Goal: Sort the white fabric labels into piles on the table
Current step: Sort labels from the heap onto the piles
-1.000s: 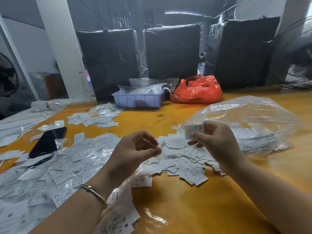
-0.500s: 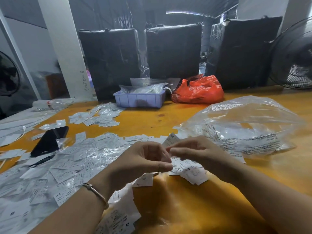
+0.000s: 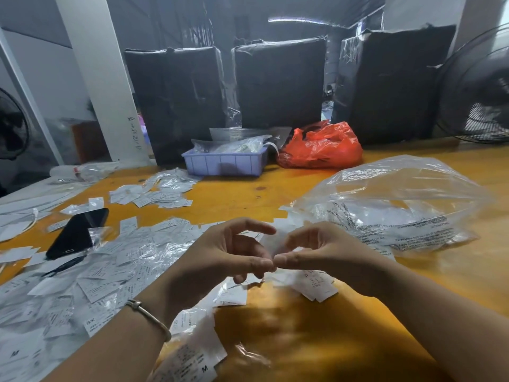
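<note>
On the surface (image 3: pixel 344 340) the two hands meet at the near middle, left hand (image 3: pixel 220 260) and right hand (image 3: pixel 327 252) touching thumb to thumb, a label (image 3: pixel 271 241) between them. Labels (image 3: pixel 110 271) spread to the left, under and around a phone (image 3: pixel 74 235). A smaller pile (image 3: pixel 154 193) lies farther back left. A clear bag (image 3: pixel 399 205) lies right of the hands. Behind, a tray (image 3: pixel 224 162) stands beside a tied bag (image 3: pixel 322 147) on its right, boxes (image 3: pixel 278 84) behind both. A fan (image 3: pixel 479 92) stands far right.

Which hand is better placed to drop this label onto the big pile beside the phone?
Left, probably. Both hands pinch the label, but the left hand is right beside the pile; the right hand would have to cross over.
</note>
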